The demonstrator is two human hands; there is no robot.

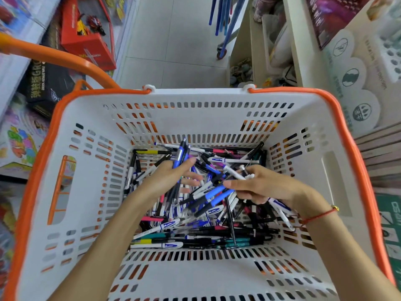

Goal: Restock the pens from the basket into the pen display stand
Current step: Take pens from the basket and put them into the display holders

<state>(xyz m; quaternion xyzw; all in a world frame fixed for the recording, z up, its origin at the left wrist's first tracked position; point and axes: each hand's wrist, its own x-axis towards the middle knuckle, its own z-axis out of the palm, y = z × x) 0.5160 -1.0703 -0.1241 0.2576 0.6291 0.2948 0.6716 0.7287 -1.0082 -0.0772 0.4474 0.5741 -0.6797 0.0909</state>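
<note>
While both hands dig in the basket [86, 192], my left hand [171, 177] grips blue pens [181, 154]; my right hand [258, 185] pinches white pens [236, 174].

Ahead of you runs a pale tiled floor [173, 40]; to your left sits a red toy box [91, 46] with a black box [50, 83] just beside it; blue poles [225, 16] lean at the top; to your right stands a cream shelf unit [293, 40]; a green mat [390, 224] lies low right.
</note>
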